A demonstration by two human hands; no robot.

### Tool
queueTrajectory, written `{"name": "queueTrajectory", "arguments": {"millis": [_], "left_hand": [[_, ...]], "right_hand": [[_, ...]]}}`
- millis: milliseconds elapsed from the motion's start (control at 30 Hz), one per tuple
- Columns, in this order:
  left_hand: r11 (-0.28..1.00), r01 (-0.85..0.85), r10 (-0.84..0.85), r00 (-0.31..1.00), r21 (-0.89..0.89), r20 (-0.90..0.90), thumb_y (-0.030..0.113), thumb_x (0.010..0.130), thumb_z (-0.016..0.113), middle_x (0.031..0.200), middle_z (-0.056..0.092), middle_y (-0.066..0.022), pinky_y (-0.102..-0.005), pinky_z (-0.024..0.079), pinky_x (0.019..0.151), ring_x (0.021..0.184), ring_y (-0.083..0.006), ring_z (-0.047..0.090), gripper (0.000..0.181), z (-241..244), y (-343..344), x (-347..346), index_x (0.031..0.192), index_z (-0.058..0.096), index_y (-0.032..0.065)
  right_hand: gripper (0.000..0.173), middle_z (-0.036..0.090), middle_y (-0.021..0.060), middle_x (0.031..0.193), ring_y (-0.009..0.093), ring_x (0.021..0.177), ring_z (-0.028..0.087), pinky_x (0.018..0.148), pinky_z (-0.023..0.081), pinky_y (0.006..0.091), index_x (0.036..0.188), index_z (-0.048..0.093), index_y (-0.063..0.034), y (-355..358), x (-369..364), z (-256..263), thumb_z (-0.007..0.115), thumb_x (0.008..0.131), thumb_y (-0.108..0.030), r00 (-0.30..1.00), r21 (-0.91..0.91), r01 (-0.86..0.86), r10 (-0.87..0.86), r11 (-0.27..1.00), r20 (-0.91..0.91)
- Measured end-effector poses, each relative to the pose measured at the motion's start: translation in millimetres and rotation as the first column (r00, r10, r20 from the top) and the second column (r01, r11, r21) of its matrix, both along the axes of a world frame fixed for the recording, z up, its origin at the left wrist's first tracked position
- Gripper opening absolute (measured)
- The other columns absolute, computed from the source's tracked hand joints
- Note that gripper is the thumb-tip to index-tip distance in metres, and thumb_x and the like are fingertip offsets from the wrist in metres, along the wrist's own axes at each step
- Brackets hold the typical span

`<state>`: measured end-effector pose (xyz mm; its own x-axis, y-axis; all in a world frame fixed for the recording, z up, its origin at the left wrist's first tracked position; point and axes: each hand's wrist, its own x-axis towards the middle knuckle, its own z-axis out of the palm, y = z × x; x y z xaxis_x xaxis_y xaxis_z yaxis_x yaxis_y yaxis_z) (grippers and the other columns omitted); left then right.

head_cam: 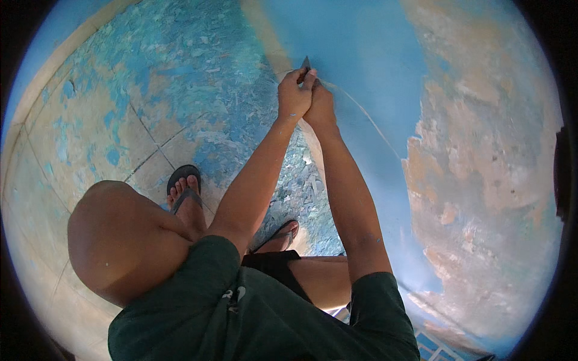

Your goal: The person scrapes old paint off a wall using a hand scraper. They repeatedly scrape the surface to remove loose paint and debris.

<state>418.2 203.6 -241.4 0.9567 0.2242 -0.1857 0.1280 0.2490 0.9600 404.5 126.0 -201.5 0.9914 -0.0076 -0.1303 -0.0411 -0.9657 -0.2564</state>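
Observation:
My left hand (293, 97) and my right hand (323, 106) are pressed together in front of the painted wall. Both grip a small dark scraper (307, 62), its narrow tip pointing away from me. The fingers of my left hand pinch it near the blade; my right hand closes around its lower part, mostly hidden. Smooth blue paint (375, 67) covers the wall around the tool. A thin pale scored line (361, 108) curves across this paint, from beside my right hand to the ragged edge of a bare patch.
Bare, mottled plaster (478, 189) shows on the wall at right. Blue and green paint flakes (198, 72) thickly litter the tiled floor (149, 158), also beneath my arms. My sandalled feet (185, 189) rest among them. White metal bars (435, 345) show at lower right.

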Motion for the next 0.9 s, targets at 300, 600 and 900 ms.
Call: {"name": "queueTrajectory", "arguments": {"millis": [300, 600, 900], "left_hand": [[0.923, 0.082, -0.081, 0.997, -0.375, 0.019, 0.023, 0.095, 0.068, 0.11, 0.067, -0.017, -0.0427, 0.053, 0.089, 0.102, -0.0318, 0.067, 0.03, 80, -43, -91, 0.111, 0.07, -0.0015], [0.874, 0.411, -0.22, 0.809, -0.258, 0.545, 0.014, 0.096, 0.057, 0.128, 0.063, -0.0199, -0.0424, 0.049, 0.101, 0.121, -0.0355, 0.06, 0.032, 177, -102, -192, 0.121, 0.067, -0.0022], [0.945, 0.317, -0.267, 0.604, 0.081, 0.751, -0.012, 0.074, 0.065, 0.138, 0.058, -0.0165, -0.0429, 0.05, 0.106, 0.13, -0.0353, 0.054, 0.06, 129, -119, -195, 0.133, 0.061, 0.0004]], "right_hand": [[0.077, 0.058, 0.0289, 0.135, 0.043, 0.121, 0.061, 0.097, 0.05, 0.0457, 0.148, 0.036, 0.0017, -43, -108, 76, 0.073, 0.086, -0.025, 0.992, 0.296, 0.11, -0.122, 0.949, 0.022], [0.037, 0.069, 0.0142, 0.113, 0.023, 0.1, 0.068, 0.084, 0.054, 0.0324, 0.136, 0.054, 0.0015, -83, -229, 212, 0.052, 0.103, -0.015, 0.785, 0.602, 0.476, -0.619, 0.641, 0.039], [0.035, 0.052, 0.0027, 0.053, 0.011, 0.036, 0.048, 0.035, 0.037, 0.029, 0.08, 0.058, -0.0002, -68, -227, 227, 0.047, 0.107, -0.02, 0.733, 0.482, 0.601, -0.68, 0.637, -0.016]]}}
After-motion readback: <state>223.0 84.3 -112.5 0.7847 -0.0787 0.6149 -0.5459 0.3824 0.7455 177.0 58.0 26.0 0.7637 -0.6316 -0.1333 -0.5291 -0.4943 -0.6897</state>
